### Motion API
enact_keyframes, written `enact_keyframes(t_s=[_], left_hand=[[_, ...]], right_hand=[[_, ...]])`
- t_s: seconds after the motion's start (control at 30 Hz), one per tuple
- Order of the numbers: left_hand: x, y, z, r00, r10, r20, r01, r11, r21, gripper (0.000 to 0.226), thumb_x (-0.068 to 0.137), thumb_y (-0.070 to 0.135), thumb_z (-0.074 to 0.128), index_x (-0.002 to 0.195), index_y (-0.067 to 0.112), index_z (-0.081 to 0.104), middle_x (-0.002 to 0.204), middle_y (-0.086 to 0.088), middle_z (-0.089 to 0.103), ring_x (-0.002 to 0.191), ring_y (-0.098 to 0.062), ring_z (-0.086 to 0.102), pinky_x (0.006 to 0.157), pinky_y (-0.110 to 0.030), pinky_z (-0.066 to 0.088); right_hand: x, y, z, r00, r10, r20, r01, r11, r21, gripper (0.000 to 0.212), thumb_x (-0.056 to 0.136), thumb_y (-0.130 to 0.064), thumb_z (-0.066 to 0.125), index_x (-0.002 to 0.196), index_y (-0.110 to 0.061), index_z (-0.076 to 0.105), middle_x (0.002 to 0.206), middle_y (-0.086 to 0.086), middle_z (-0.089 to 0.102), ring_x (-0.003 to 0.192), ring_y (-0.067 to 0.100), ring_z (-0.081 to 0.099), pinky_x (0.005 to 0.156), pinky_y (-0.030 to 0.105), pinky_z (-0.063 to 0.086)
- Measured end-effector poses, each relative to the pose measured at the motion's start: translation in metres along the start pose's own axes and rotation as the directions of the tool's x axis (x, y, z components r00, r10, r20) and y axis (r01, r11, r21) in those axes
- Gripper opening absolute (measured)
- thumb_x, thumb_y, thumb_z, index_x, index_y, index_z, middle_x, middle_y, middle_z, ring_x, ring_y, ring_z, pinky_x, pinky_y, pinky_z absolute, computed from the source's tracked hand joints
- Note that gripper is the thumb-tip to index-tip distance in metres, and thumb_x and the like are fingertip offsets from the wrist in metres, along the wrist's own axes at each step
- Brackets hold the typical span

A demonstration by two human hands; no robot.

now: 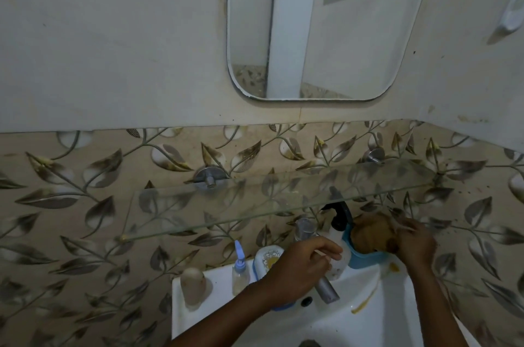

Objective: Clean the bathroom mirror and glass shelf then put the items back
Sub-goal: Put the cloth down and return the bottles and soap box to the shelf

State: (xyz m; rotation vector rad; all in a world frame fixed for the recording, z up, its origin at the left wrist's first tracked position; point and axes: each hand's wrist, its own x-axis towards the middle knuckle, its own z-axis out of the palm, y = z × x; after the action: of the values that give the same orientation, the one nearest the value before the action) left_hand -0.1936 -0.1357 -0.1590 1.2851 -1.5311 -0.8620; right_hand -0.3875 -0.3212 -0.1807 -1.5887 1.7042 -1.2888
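The rounded mirror (320, 26) hangs on the wall above a bare glass shelf (255, 202) held by two metal brackets. Below the shelf, my right hand (415, 244) grips a brown cloth (371, 233) that sits in a blue container (365, 258) on the sink's back edge. My left hand (300, 270) is closed around a clear spray bottle (338, 264) with a black trigger head, beside the tap (304, 229).
On the white sink (354, 318) ledge stand a beige roll-on bottle (195, 284), a small bottle with a blue nozzle (240, 270) and a white tub with a patterned lid (268, 258). A white soap holder (513, 10) hangs on the right wall.
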Motion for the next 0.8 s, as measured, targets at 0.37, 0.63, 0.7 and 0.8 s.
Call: enact_keyframes(t_s=[0.37, 0.63, 0.7, 0.8], left_hand=[[-0.139, -0.041, -0.118, 0.747, 0.332, -0.576, 0.000, 0.866, 0.500, 0.030, 0.077, 0.033, 0.052, 0.106, 0.038, 0.060, 0.107, 0.027, 0.063, 0.102, -0.001, 0.056, 0.091, -0.016, 0.040], [-0.144, -0.100, -0.135, 0.834, -0.219, -0.507, 0.426, 0.839, 0.339, 0.115, 0.040, 0.074, 0.061, 0.136, 0.014, 0.042, 0.133, 0.005, 0.044, 0.122, -0.008, 0.038, 0.100, -0.021, 0.030], [-0.135, -0.103, -0.132, 0.854, -0.255, -0.453, 0.426, 0.843, 0.329, 0.103, 0.046, 0.061, 0.071, 0.135, 0.017, 0.043, 0.125, 0.011, 0.045, 0.118, -0.006, 0.042, 0.095, -0.018, 0.032], [-0.125, -0.107, -0.131, 0.855, -0.262, -0.447, 0.447, 0.808, 0.383, 0.052, 0.062, 0.036, 0.076, 0.111, 0.028, 0.059, 0.112, 0.010, 0.059, 0.107, -0.012, 0.056, 0.082, -0.020, 0.040]], right_hand=[[-0.183, -0.035, 0.006, 0.995, 0.013, 0.103, -0.060, 0.881, 0.470, 0.037, 0.082, 0.015, 0.052, 0.063, -0.016, 0.061, 0.051, -0.007, 0.064, 0.046, 0.000, 0.057, 0.043, 0.006, 0.039], [-0.213, -0.075, 0.088, 0.770, -0.309, 0.558, 0.195, 0.947, 0.255, 0.025, 0.080, -0.011, 0.057, 0.103, -0.008, 0.063, 0.096, 0.005, 0.058, 0.087, 0.003, 0.059, 0.075, 0.014, 0.040], [-0.215, -0.075, 0.108, 0.732, -0.239, 0.638, 0.173, 0.971, 0.166, 0.039, 0.078, -0.001, 0.062, 0.117, -0.003, 0.055, 0.102, 0.006, 0.051, 0.099, 0.021, 0.054, 0.079, 0.020, 0.035], [-0.217, -0.071, 0.129, 0.689, -0.154, 0.708, 0.146, 0.987, 0.072, 0.053, 0.077, -0.003, 0.067, 0.126, -0.005, 0.047, 0.114, 0.010, 0.050, 0.111, 0.027, 0.051, 0.080, 0.022, 0.033]])
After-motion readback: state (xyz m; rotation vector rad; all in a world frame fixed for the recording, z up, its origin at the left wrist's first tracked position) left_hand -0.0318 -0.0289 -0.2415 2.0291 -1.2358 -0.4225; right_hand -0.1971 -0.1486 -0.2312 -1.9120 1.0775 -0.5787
